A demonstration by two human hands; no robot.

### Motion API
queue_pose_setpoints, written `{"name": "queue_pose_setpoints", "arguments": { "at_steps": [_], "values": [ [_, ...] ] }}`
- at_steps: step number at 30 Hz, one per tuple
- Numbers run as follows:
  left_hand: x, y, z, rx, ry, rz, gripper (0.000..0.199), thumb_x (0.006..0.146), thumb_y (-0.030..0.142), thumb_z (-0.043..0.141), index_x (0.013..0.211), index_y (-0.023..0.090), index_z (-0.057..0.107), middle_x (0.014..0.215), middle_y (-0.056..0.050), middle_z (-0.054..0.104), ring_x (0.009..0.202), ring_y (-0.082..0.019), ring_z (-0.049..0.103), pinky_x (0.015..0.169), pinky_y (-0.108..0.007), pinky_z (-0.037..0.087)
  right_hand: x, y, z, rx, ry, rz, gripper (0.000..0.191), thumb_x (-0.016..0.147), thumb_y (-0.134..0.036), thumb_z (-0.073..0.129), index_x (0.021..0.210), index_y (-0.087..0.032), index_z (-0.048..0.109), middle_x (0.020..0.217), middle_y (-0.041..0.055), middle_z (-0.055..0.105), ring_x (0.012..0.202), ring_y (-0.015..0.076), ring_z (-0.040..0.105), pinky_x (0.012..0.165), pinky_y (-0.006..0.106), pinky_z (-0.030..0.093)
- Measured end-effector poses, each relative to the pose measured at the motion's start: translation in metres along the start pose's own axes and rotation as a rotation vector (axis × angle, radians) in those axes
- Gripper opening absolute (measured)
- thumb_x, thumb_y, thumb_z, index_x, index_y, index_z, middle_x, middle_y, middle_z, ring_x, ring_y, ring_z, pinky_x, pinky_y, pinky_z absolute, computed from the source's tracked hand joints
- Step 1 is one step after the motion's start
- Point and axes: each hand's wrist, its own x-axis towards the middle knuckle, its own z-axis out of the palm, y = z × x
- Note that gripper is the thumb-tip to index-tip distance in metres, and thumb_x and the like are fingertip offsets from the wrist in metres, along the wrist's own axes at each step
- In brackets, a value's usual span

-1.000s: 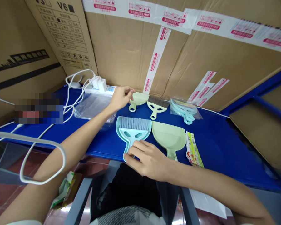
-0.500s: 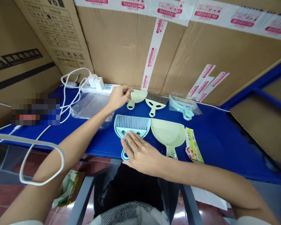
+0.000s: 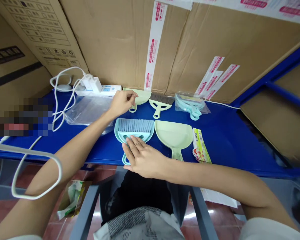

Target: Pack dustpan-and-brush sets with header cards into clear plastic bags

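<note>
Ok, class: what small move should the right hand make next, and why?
Perhaps curl the right hand around the blue brush: it lies open and flat over the lower part, while the brush sits in the blue dustpan.

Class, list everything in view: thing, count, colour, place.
Blue dustpan: 1, blue, front
Blue brush: 1, blue, on blue dustpan
Green dustpans: 2, green, one front, one back
Green brush: 1, green, back
Bagged set: 1, blue, back right
Label card: 1, multicoloured, front right
Plastic packaging: uncounted, clear, left
Power strip: 1, white, back left
Cables: several, white, left
Cardboard: several panels, brown, behind
Table: 1, blue, centre
Packets: count unclear, white-green, floor
Chair: 1, grey, below
Left hand: 1, bare, near back dustpan
Right hand: 1, bare, over blue brush
</note>
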Motion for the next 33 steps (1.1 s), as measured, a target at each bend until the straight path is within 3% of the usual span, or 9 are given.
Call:
{"name": "queue_pose_setpoints", "arguments": {
  "at_steps": [7, 14, 16, 18, 20, 23, 27, 33],
  "values": [
    [-0.001, 0.001, 0.004, -0.016, -0.044, 0.002, 0.032, 0.096, 0.029, 0.052, 0.104, 0.015, 0.080, 0.074, -0.007, 0.081, 0.061, -0.021, 0.074, 0.065, -0.030, 0.056, 0.000, 0.000, -0.001, -0.034, 0.011, -0.004, 0.069, 0.116, -0.047, 0.046, 0.149, 0.013, 0.056, 0.142, 0.0388, 0.067, 0.138, 0.0404, 0.069, 0.121, 0.055, 0.053],
    [-0.002, 0.002, 0.006, -0.020, -0.059, 0.015, 0.032, 0.097, 0.034, 0.052, 0.103, 0.017, 0.079, 0.073, -0.006, 0.080, 0.060, -0.021, 0.073, 0.067, -0.031, 0.057, 0.004, 0.006, -0.015, 0.120, -0.071, 0.055, 0.073, 0.112, -0.054, 0.056, 0.148, 0.010, 0.056, 0.150, 0.0352, 0.064, 0.147, 0.0380, 0.061, 0.128, 0.048, 0.046],
    [-0.002, 0.002, 0.005, -0.013, -0.056, 0.016, 0.032, 0.097, 0.033, 0.051, 0.103, 0.018, 0.078, 0.074, -0.006, 0.081, 0.059, -0.021, 0.073, 0.066, -0.032, 0.057, 0.004, 0.009, -0.023, 0.160, -0.080, 0.056, 0.067, 0.107, -0.050, 0.064, 0.144, 0.006, 0.059, 0.147, 0.0337, 0.067, 0.145, 0.0381, 0.063, 0.122, 0.046, 0.053],
    [-0.002, 0.002, 0.004, 0.000, -0.051, 0.015, 0.032, 0.097, 0.033, 0.051, 0.103, 0.018, 0.078, 0.075, -0.006, 0.081, 0.060, -0.022, 0.074, 0.067, -0.032, 0.057, 0.004, 0.009, -0.027, 0.149, -0.079, 0.050, 0.044, 0.103, -0.037, 0.068, 0.130, -0.002, 0.066, 0.135, 0.0306, 0.073, 0.132, 0.0383, 0.072, 0.106, 0.045, 0.063],
    [-0.002, 0.001, 0.002, 0.029, -0.042, 0.018, 0.032, 0.097, 0.032, 0.051, 0.104, 0.019, 0.079, 0.076, -0.005, 0.082, 0.061, -0.022, 0.075, 0.070, -0.033, 0.057, 0.003, 0.005, -0.027, 0.051, -0.038, 0.023, 0.019, 0.100, -0.018, 0.063, 0.114, -0.007, 0.068, 0.118, 0.0272, 0.078, 0.117, 0.0370, 0.079, 0.097, 0.045, 0.067],
    [-0.001, 0.003, -0.001, 0.068, -0.018, 0.022, 0.032, 0.098, 0.031, 0.051, 0.107, 0.020, 0.080, 0.077, -0.004, 0.082, 0.064, -0.022, 0.076, 0.076, -0.034, 0.057, 0.002, -0.004, -0.019, -0.173, 0.123, 0.004, 0.018, 0.099, -0.002, 0.051, 0.108, -0.007, 0.067, 0.108, 0.0284, 0.080, 0.110, 0.0359, 0.082, 0.099, 0.047, 0.066],
    [-0.001, 0.006, -0.003, 0.086, -0.015, 0.023, 0.033, 0.099, 0.032, 0.052, 0.109, 0.019, 0.081, 0.079, -0.004, 0.083, 0.069, -0.023, 0.076, 0.078, -0.034, 0.056, 0.000, -0.008, -0.010, -0.307, 0.208, -0.037, 0.019, 0.101, -0.002, 0.048, 0.101, -0.010, 0.065, 0.108, 0.0302, 0.081, 0.105, 0.0347, 0.084, 0.092, 0.046, 0.068],
    [-0.002, 0.009, -0.002, 0.123, -0.023, 0.050, 0.033, 0.100, 0.031, 0.051, 0.108, 0.020, 0.082, 0.077, -0.004, 0.082, 0.072, -0.025, 0.076, 0.079, -0.035, 0.054, 0.002, -0.006, -0.002, -0.292, 0.256, -0.080, 0.021, 0.101, -0.005, 0.048, 0.090, -0.014, 0.063, 0.100, 0.0252, 0.082, 0.099, 0.0317, 0.084, 0.092, 0.045, 0.068]
  ]
}}
